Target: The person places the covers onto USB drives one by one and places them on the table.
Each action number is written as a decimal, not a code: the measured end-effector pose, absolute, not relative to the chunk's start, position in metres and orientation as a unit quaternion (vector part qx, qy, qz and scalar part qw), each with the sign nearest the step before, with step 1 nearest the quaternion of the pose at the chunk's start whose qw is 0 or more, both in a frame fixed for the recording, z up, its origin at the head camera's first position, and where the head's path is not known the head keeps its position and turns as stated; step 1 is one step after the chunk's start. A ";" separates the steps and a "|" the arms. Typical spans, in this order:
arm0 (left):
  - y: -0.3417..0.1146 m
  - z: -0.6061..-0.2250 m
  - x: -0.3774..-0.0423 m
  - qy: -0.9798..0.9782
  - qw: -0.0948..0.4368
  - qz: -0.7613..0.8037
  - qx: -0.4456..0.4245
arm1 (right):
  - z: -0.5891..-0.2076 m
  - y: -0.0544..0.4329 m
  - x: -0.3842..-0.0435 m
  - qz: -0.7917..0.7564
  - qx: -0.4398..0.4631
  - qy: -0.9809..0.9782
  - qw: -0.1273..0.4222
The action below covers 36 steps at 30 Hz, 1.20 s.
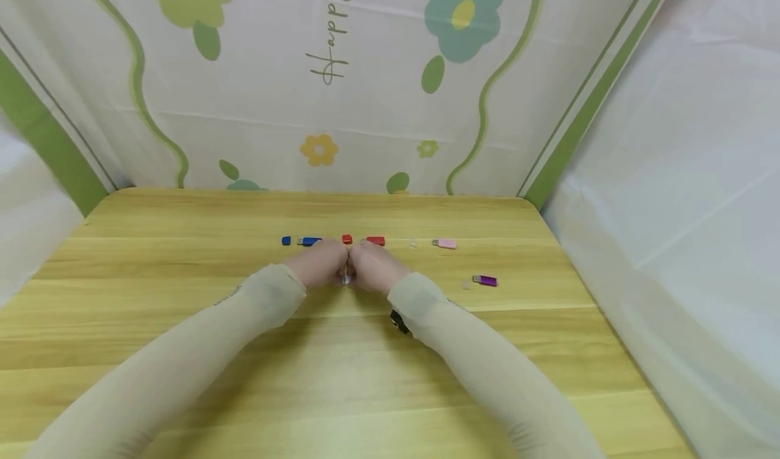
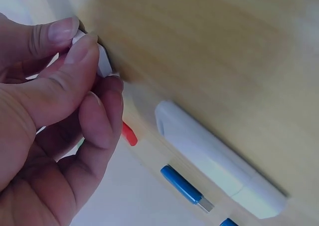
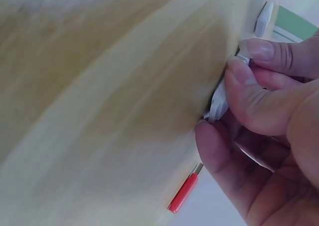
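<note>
Left hand (image 1: 319,263) and right hand (image 1: 374,267) are meeting over the middle of the wooden table (image 1: 347,391), both pinching one small white stick (image 2: 103,61) between curled thumbs and fingers. Their tips are coming almost together around it, so much of the stick is hiding behind the skin. In the right wrist view a silvery bit is showing at one end. I cannot tell whether the stick is touching the wood.

Just beyond the hands a row of flash drives is lying across the table. At the left a blue cap (image 1: 286,241) is sitting apart from a blue drive (image 1: 309,241), whose metal plug is pointing towards it. Next a red cap (image 1: 347,239) is lying to the left of a red drive (image 1: 374,241), then a clear cap (image 1: 413,243) beside a pink drive (image 1: 447,244). Nearer and further right, a purple drive (image 1: 487,281) is resting with another clear cap (image 1: 466,286) just beside it. In the left wrist view a longer white drive (image 2: 219,158) is lying near the blue one, wearing its cap.

Cream sleeves (image 1: 201,351) are covering both forearms, and a flowered cloth (image 1: 378,107) is hanging behind the table.
</note>
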<state>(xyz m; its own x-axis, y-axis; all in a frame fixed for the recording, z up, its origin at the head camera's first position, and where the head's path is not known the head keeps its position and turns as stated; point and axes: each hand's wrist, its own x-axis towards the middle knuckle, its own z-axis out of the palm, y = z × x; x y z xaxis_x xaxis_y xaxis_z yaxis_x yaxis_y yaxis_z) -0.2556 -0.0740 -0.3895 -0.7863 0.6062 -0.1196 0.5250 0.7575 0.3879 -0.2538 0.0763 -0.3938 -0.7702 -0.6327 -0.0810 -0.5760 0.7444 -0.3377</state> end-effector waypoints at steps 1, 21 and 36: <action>-0.073 -0.389 -0.255 0.929 0.117 0.165 0.309 | -0.393 0.077 -0.253 -0.149 -0.325 0.929 0.094; -0.080 -0.402 -0.256 0.919 0.148 0.221 0.291 | -0.392 0.086 -0.246 -0.159 -0.321 0.924 0.130; -0.070 -0.370 -0.249 0.929 0.159 0.174 0.284 | -0.355 0.130 -0.249 -0.091 -0.324 0.932 0.134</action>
<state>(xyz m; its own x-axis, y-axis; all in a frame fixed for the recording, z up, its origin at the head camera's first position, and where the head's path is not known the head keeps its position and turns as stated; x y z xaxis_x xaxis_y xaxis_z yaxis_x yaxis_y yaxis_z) -0.2485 -0.0704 -0.3702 -0.7879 0.5836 -0.1967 0.4731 0.7781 0.4133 -0.2487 0.1299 -0.3554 -0.7543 -0.6282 -0.1905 -0.5793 0.7735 -0.2572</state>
